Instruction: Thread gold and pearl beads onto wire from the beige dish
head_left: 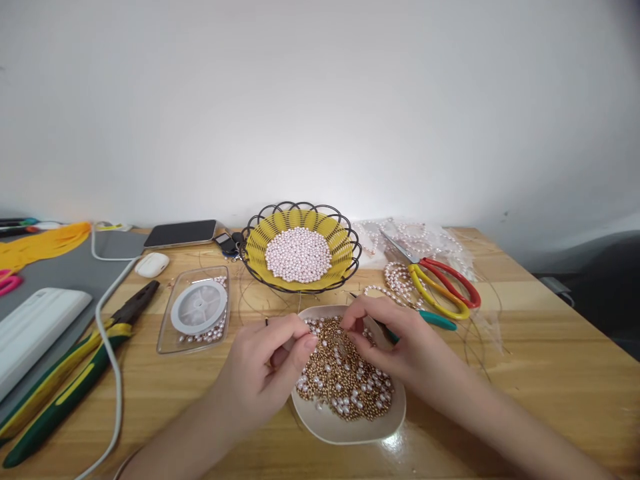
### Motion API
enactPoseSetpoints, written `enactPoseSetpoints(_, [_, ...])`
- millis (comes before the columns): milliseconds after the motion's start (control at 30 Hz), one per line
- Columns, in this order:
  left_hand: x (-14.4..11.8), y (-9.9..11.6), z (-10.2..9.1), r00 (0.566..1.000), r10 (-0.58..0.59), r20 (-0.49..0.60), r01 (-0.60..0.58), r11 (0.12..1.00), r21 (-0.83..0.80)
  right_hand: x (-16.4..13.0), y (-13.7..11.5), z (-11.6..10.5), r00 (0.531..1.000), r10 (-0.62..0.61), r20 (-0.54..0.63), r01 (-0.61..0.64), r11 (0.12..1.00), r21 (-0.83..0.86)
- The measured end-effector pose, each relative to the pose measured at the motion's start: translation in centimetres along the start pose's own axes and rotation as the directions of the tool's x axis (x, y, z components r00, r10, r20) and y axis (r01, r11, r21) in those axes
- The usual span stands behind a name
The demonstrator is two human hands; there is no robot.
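Observation:
A shallow cream dish (350,427) in front of me holds a heap of small gold beads mixed with white pearls (345,380). My left hand (267,363) hovers over the dish's left edge, fingers pinched together on a thin wire that is hard to make out. My right hand (387,337) is over the dish's far right side, fingertips pinched close to the beads. A teal-handled tool (437,320) lies just behind the right hand; whether the hand touches it I cannot tell.
A black wire basket with a yellow liner (345,257) holds white pearls behind the dish. Red-and-yellow scissors (440,280) and pearl strands lie at the right. A clear tray with a thread spool (197,307), green pliers (75,373), a white cable and a phone (180,233) are at the left.

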State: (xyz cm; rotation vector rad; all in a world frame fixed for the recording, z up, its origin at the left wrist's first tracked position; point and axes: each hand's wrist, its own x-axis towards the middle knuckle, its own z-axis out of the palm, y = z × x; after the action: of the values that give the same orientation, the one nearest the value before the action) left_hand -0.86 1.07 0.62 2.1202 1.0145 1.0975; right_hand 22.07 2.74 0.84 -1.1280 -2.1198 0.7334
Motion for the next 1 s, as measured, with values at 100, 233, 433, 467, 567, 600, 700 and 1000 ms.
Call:
enactPoseSetpoints(100, [0.0,0.0,0.0,1.0,0.011,-0.001,-0.011,1.0,-0.003,0.1,0.3,-0.1,0.999,-0.036,-0.011,0.036,0.999,0.012])
enactPoseSetpoints(233, [0.0,0.1,0.0,1.0,0.025,-0.008,-0.025,1.0,-0.008,0.3,0.6,-0.2,0.998,-0.062,-0.008,0.062,0.997,0.035])
enactPoseSetpoints(433, [-0.2,0.0,0.0,1.0,0.008,0.008,-0.008,1.0,-0.006,0.3,0.8,-0.2,0.997,-0.072,-0.019,0.07,0.993,-0.098])
enactPoseSetpoints(467, [-0.2,0.0,0.0,1.0,0.005,0.009,-0.005,1.0,-0.006,0.3,0.8,-0.3,0.996,-0.083,-0.014,0.08,0.986,-0.147])
enactPoseSetpoints(567, [-0.1,0.1,0.0,1.0,0.021,-0.002,-0.021,1.0,-0.004,0.2,0.9,-0.2,0.989,-0.131,0.07,0.144,0.957,-0.252])
enactPoseSetpoints(600, [-0.1,0.1,0.0,1.0,0.031,-0.007,-0.031,1.0,-0.002,0.2,0.9,-0.2,0.984,-0.138,0.113,0.164,0.949,-0.269])
enactPoseSetpoints(700, [-0.1,0.1,0.0,0.999,0.045,-0.013,-0.045,0.999,0.005,0.0,1.1,0.2,0.975,-0.149,0.166,0.195,0.931,-0.308])
enactPoseSetpoints(1000, [-0.2,0.0,0.2,0.999,0.042,0.0,-0.042,0.999,0.01,0.2,1.6,1.6,0.982,-0.139,0.129,0.183,0.872,-0.453])
